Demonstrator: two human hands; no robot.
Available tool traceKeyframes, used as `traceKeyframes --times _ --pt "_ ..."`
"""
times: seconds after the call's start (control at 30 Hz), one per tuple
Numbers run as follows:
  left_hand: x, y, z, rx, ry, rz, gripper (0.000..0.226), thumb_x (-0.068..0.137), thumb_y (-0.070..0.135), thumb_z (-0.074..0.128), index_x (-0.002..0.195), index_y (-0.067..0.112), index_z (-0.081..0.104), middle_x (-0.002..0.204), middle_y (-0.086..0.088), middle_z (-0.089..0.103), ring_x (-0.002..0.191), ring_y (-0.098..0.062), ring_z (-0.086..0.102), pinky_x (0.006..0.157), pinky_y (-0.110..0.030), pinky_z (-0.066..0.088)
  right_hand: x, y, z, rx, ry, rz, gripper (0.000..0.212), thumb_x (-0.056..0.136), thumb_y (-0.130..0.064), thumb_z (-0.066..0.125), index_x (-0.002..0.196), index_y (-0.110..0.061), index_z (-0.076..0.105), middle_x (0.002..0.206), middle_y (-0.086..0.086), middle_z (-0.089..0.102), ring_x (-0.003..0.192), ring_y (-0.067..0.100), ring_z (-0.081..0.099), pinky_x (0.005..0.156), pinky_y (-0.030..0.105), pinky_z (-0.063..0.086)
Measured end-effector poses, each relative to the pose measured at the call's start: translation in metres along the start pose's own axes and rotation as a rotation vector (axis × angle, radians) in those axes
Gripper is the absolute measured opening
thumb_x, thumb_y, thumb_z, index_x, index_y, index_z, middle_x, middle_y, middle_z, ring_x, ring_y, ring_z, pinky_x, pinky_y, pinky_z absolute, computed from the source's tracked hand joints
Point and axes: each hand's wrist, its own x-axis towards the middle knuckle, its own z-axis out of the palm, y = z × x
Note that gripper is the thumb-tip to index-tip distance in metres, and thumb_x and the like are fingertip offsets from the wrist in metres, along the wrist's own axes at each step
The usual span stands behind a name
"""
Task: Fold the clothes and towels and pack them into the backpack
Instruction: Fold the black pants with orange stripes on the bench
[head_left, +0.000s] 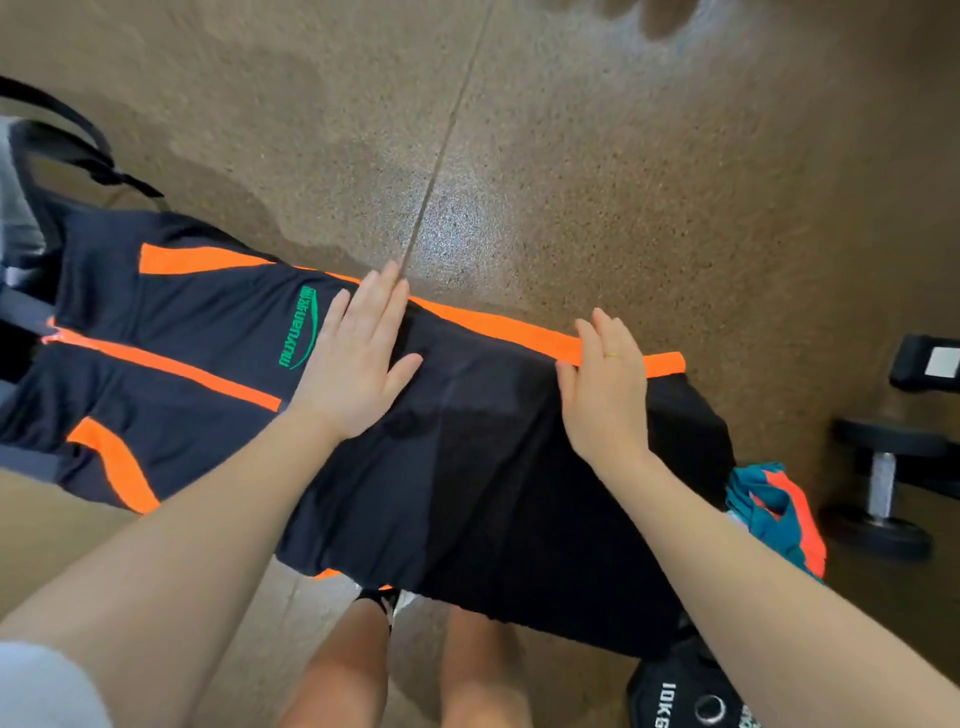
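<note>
— Hands first: how do they lie?

— Left hand (358, 364) is flat, fingers straight and spread a little, palm pressing on the dark jacket (218, 364) just right of its green logo (298, 330). Right hand (605, 384) is flat too, fingers straight and together, fingertips reaching the orange stripe (498, 325) along the far edge. Neither grips anything.

— Which way does the jacket run?

— Its long axis goes left to right across the view, collar end toward the left, orange zipper (166, 369) running along that axis. It seems draped over a bench, though the support is hidden under the cloth.

— Edges and room?

— Far edge borders bare brown floor (623, 182). At the right end a teal-and-orange garment (774, 514) lies just beside it, with a dumbbell (883, 483) near. A dark strap (78, 140) sits at the far left.
</note>
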Motion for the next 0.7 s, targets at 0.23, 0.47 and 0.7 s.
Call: traceKeyframes --times 0.23,0.47,0.7 --pt "-0.108 -0.056 0.008 0.124 -0.142 -0.247 0.073 0.085 0.046 0.035 0.141 0.0 0.025 0.149 -0.021 0.029 0.135 -0.032 0.017 0.109 -0.039 0.009 -0.077 -0.11 0.036 -0.028 -0.242 -0.486 0.065 0.084 -0.046 0.035 0.139 -0.012 0.039 0.147 0.011 0.04 0.131 0.029 0.043 0.102 0.043 0.041" --pt "-0.136 -0.136 -0.002 0.011 -0.198 -0.325 0.079 0.092 0.041 0.05 0.149 0.01 0.004 0.157 -0.006 -0.008 0.145 -0.027 -0.003 0.116 -0.042 0.006 -0.087 -0.191 0.065 -0.179 -0.305 -0.397 0.039 0.055 -0.041 0.084 0.07 -0.018 0.055 0.066 -0.001 0.054 0.053 0.018 0.055 0.038 0.023 0.035" --pt "-0.151 -0.217 -0.025 -0.162 -0.272 -0.295 0.091 0.09 0.047 0.051 0.146 0.017 -0.014 0.144 0.016 -0.033 0.138 -0.004 -0.023 0.116 -0.041 0.017 -0.117 -0.224 0.076 -0.104 -0.341 -0.078 0.03 0.09 -0.038 0.055 0.103 -0.011 0.053 0.097 0.005 0.055 0.087 0.026 0.056 0.062 0.036 0.047"
